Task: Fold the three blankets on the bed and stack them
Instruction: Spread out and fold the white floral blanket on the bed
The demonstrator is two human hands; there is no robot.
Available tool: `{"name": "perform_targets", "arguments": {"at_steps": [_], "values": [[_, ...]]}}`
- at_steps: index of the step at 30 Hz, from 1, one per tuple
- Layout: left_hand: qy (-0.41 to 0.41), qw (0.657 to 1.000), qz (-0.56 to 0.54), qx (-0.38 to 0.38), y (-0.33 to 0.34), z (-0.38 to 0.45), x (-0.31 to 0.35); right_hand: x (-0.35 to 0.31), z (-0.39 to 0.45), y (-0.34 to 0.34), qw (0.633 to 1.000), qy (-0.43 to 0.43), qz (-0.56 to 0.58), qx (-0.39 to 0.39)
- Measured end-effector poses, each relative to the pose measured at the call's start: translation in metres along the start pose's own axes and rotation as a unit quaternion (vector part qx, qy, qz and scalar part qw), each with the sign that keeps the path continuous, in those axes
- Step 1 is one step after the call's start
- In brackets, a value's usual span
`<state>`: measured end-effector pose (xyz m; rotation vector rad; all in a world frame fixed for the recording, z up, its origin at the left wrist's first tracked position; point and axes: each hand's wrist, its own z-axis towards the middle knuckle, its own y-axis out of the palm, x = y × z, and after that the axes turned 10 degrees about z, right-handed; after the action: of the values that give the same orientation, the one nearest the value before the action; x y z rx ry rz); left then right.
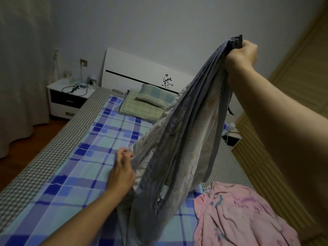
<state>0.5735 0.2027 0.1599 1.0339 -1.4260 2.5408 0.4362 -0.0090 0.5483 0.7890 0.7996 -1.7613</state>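
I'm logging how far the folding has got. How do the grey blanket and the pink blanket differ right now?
The grey blanket is lifted off the bed, hanging in long folds; the pink blanket lies crumpled on the bed's near right side. The right hand grips the grey one's top and the left hand pinches its edge; no hand touches the pink one. The grey one has a pale floral side; the pink one has teal motifs. Neither is folded yet.

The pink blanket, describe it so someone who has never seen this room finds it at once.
Start at the bed with the blue plaid sheet. At its near right corner lies the pink blanket, crumpled and unfolded. Unlike the grey blanket beside it, no hand holds it.
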Motion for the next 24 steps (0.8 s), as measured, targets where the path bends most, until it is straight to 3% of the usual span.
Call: {"name": "perform_targets", "arguments": {"at_steps": [3,7,9,14,16,19,24], "values": [[0.149,0.982,0.119,0.007,-0.004,-0.016,-0.066,0.01,-0.002,0.003,1.0,0.014,-0.006,0.008],[0.35,0.87,0.343,-0.058,-0.018,-0.031,-0.097,0.011,-0.006,0.016,0.999,0.022,-0.029,0.003],[0.355,0.844,0.391,-0.095,-0.022,-0.03,-0.094,0.01,-0.008,0.023,0.999,0.014,-0.044,-0.003],[0.304,0.878,0.356,-0.101,-0.035,-0.018,-0.09,0.014,-0.011,0.036,0.998,0.001,-0.065,-0.012],[0.336,0.875,0.33,-0.113,-0.039,-0.024,-0.088,0.015,-0.009,0.038,0.998,0.012,-0.062,-0.008],[0.404,0.843,0.333,-0.128,-0.03,-0.032,-0.088,0.017,-0.01,0.04,0.997,0.016,-0.071,-0.006],[0.386,0.838,0.339,-0.185,0.005,-0.046,-0.089,0.02,-0.012,0.041,0.997,0.017,-0.079,-0.002]]}}
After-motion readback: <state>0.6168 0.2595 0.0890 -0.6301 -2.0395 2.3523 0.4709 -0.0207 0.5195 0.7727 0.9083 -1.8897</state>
